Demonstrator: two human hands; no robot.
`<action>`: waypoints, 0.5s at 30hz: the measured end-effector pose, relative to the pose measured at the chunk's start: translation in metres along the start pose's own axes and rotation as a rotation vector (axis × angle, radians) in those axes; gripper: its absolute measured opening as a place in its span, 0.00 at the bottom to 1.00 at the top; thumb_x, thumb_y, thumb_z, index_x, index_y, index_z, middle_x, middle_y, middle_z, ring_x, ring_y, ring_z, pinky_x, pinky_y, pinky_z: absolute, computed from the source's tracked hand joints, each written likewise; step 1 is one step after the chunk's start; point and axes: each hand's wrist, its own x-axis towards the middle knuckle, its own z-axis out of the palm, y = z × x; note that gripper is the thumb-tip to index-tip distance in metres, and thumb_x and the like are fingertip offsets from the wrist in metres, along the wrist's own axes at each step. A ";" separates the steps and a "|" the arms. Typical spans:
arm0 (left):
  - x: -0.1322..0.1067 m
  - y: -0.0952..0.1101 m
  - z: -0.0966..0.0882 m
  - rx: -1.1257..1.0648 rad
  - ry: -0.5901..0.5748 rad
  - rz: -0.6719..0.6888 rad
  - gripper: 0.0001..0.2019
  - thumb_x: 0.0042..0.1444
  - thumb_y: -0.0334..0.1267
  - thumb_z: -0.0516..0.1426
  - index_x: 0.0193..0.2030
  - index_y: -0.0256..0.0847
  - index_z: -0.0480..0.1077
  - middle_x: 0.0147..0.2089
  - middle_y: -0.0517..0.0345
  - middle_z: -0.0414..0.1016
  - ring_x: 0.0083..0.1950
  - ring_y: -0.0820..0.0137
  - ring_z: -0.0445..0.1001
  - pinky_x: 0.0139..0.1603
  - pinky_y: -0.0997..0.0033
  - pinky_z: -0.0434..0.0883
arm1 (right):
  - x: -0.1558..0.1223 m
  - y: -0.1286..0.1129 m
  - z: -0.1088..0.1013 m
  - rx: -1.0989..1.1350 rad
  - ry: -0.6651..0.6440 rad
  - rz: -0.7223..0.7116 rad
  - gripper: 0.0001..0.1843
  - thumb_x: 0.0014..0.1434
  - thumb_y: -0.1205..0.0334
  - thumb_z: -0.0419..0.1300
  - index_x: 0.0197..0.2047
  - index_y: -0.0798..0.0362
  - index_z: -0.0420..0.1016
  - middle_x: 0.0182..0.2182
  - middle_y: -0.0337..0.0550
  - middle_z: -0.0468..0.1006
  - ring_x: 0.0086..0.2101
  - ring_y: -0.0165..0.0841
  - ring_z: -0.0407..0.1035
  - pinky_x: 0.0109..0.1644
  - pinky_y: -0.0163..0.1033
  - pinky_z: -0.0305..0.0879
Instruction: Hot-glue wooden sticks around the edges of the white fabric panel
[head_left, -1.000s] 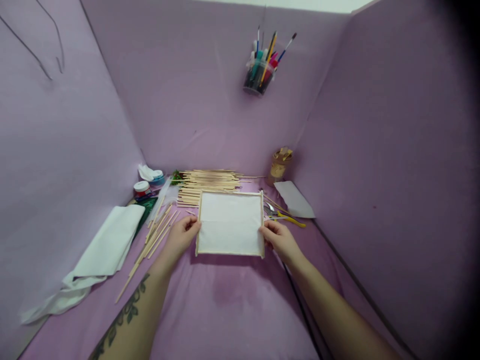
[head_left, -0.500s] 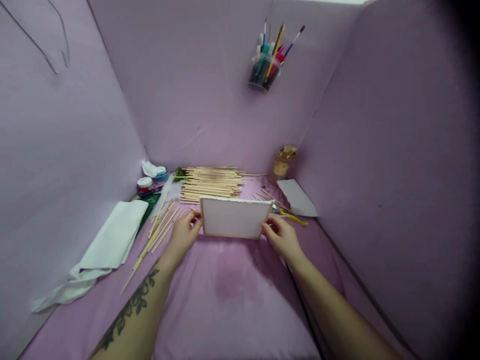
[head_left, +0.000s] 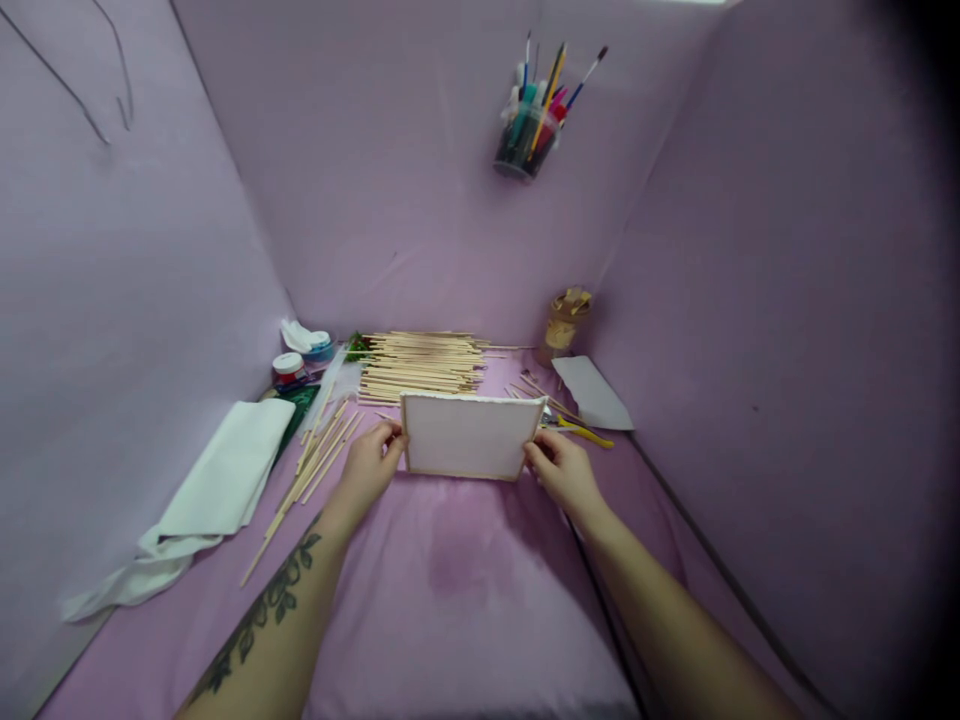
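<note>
A white rectangular panel (head_left: 469, 437), edged with thin wooden strips, stands nearly upright between my hands over the pink cloth (head_left: 472, 620). My left hand (head_left: 373, 458) pinches its left edge between thumb and fingers. At the right edge, my right hand (head_left: 561, 468) grips it the same way. Behind the panel lies a wide pile of thin wooden sticks (head_left: 424, 365), its near side partly hidden by the panel. More loose sticks (head_left: 319, 460) lie to the left of my left hand. Whether the panel's lower edge touches the cloth, I cannot tell.
Folded white cloth (head_left: 225, 470) lies at left, with a white-lidded jar (head_left: 289, 370) behind it. At right are a yellow-handled tool (head_left: 585, 432), a white sheet (head_left: 594, 393) and a brown jar (head_left: 561, 330). A pen cup (head_left: 526, 142) hangs on the back wall. A dark cable (head_left: 600, 590) runs under my right arm.
Almost nothing differs. The view has shifted very slightly, while both hands keep the same hold on the panel.
</note>
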 end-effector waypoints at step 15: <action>0.001 0.002 -0.003 -0.023 -0.014 -0.009 0.10 0.54 0.43 0.51 0.32 0.40 0.70 0.33 0.54 0.76 0.34 0.67 0.72 0.33 0.70 0.66 | 0.001 0.000 -0.001 0.003 -0.017 -0.007 0.08 0.55 0.60 0.54 0.28 0.51 0.70 0.20 0.37 0.70 0.22 0.31 0.63 0.25 0.33 0.56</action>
